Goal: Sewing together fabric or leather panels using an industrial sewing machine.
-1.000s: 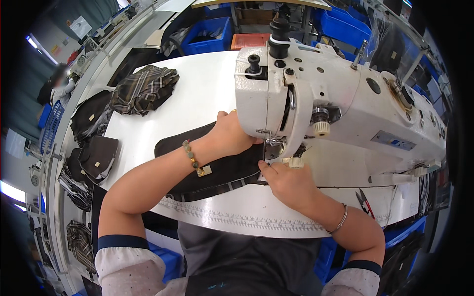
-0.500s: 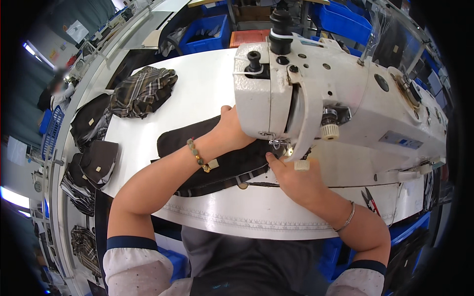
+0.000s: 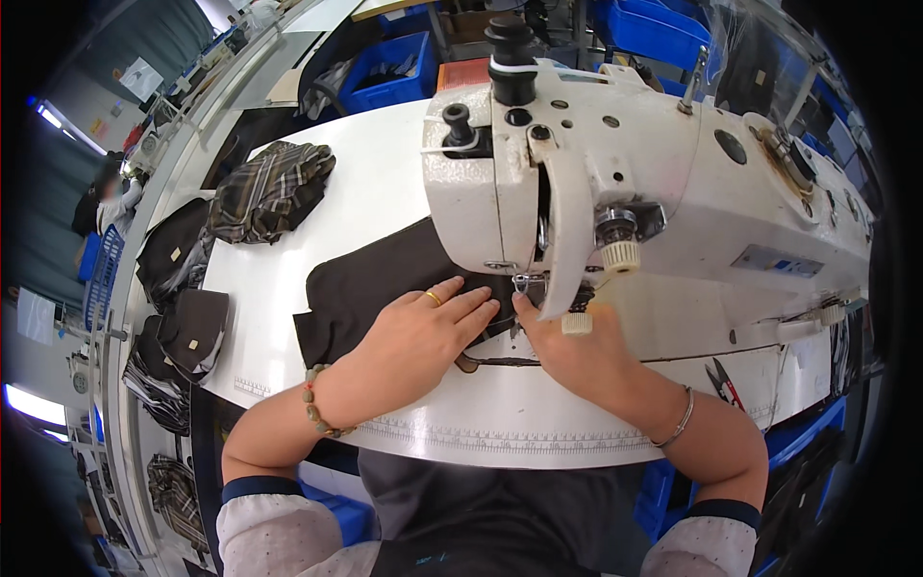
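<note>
A dark brown fabric piece (image 3: pixel 370 274) lies on the white sewing table, its right end under the presser foot (image 3: pixel 527 281) of a white sewing machine (image 3: pixel 663 173). My left hand (image 3: pixel 428 332) rests flat on the cloth, fingers spread and pointing toward the needle area; a ring is on one finger. My right hand (image 3: pixel 582 351) is at the right of the foot, its thumb stretched to the fabric's edge. Its other fingers are hidden behind the machine head, so its grip is unclear.
A crumpled plaid cloth (image 3: pixel 271 192) sits at the table's far left, near stacked dark pieces (image 3: pixel 192 332). Thread snips (image 3: pixel 724 383) lie right of my right hand. A ruler strip (image 3: pixel 519 440) runs along the front edge. Blue bins (image 3: pixel 389 72) stand behind.
My left hand has come back from behind the machine head and now lies flat on the fabric. The plaid edge seen along the near side no longer shows. My right hand stays by the foot.
</note>
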`<state>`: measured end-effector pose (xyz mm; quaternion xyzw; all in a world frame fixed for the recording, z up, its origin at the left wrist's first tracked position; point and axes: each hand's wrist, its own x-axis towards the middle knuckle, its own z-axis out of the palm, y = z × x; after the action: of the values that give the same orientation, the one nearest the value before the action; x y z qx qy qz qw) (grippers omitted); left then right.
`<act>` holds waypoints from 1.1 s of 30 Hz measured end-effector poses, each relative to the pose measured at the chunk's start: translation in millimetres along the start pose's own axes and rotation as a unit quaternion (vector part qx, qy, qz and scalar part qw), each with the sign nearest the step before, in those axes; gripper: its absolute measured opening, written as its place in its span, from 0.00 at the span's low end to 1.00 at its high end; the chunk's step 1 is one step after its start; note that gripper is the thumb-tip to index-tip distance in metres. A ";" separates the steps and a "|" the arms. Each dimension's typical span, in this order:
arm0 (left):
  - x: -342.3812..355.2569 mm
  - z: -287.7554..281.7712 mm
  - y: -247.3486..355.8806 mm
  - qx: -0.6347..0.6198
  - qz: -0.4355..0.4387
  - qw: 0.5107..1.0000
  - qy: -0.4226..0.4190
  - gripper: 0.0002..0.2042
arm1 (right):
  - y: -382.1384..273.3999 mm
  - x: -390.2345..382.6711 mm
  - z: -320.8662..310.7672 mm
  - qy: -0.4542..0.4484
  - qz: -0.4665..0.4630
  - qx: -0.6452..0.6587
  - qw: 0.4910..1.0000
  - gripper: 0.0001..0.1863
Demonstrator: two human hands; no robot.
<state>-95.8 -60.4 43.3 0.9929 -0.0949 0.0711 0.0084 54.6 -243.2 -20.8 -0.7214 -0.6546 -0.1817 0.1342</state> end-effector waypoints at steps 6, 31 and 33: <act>13.6 -5.4 -14.1 -0.030 -0.026 0.999 -0.008 0.15 | -3.3 0.8 -4.5 -0.002 0.039 0.119 0.992 0.20; 27.8 19.5 -16.0 -0.133 -0.053 0.979 0.145 0.06 | -26.4 -8.2 -23.3 -0.038 0.072 0.134 0.988 0.19; 27.7 19.7 -15.7 -0.139 -0.051 0.979 0.143 0.06 | -25.0 -8.2 -21.8 -0.028 0.054 0.147 0.987 0.19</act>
<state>-63.1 -50.8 27.7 0.9653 -0.0510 0.1976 0.1630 27.3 -257.3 -5.9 -0.7330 -0.6376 -0.0559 0.2305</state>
